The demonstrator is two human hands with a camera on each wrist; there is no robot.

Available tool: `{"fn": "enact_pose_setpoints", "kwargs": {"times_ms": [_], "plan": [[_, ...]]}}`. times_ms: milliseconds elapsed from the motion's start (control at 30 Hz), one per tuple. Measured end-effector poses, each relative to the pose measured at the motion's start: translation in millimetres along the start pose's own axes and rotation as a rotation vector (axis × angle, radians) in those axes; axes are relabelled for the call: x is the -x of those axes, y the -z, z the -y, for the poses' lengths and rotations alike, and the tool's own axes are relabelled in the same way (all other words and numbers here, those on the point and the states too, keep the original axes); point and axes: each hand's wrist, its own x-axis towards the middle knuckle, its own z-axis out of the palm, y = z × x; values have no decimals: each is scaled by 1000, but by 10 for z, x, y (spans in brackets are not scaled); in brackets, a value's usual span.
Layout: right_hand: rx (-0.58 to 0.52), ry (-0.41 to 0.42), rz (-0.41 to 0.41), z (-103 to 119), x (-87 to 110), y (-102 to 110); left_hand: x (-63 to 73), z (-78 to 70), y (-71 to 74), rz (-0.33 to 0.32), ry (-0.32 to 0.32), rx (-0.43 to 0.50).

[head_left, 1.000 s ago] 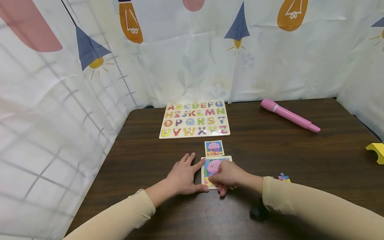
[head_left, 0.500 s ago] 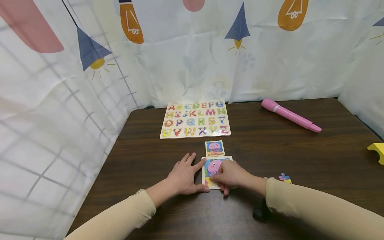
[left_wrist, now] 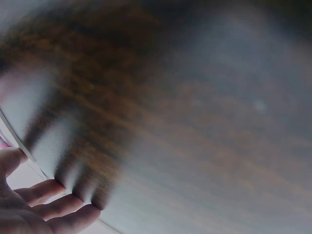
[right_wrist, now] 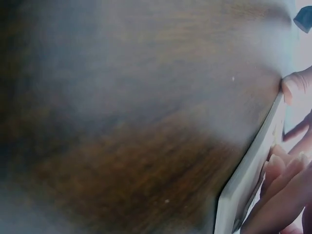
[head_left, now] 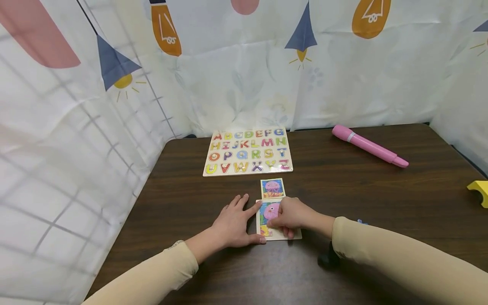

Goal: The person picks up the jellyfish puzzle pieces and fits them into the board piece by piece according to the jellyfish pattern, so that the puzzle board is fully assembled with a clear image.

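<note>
A jigsaw puzzle board [head_left: 263, 220] with a pink jellyfish picture lies near the table's middle. Its lower right part shows bare pale wood. My left hand [head_left: 236, 224] lies spread at the board's left side, with index finger and thumb touching its edge. Over the board's right half is my right hand [head_left: 293, 214], fingers curled, thumb tip low on the picture. Whether a puzzle piece sits between its fingertips is hidden. In the right wrist view its fingers [right_wrist: 278, 195] bend over the board's pale edge [right_wrist: 243, 180]. A jellyfish picture card [head_left: 272, 188] lies just beyond the board.
Farther back lies an alphabet board [head_left: 248, 152]. A pink pen-shaped toy [head_left: 367, 146] is at the back right of the dark wooden table [head_left: 183, 186]. A yellow block [head_left: 481, 192] stands at the right edge. A blue puzzle piece [head_left: 361, 221] peeks out behind the right sleeve.
My right hand has shifted slightly away from the near edge of the board, exposing bare wood at lower right. The loose pieces are now mostly covered by the sleeve. The left hand stays put.
</note>
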Motion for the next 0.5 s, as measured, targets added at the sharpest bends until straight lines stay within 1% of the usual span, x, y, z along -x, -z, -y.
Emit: {"fn": "enact_pose_setpoints", "kwargs": {"times_ms": [100, 200, 400, 500], "plan": [[6, 6, 0, -4, -10, -2, -5, 1, -6, 0, -1, -1], [11, 40, -16, -25, 1, 8, -8, 0, -4, 8, 0, -5], [-9, 121, -101, -108, 48, 89, -13, -4, -3, 18, 7, -4], [-17, 159, -128, -167, 79, 142, -10, -4, -2, 14, 10, -5]]}}
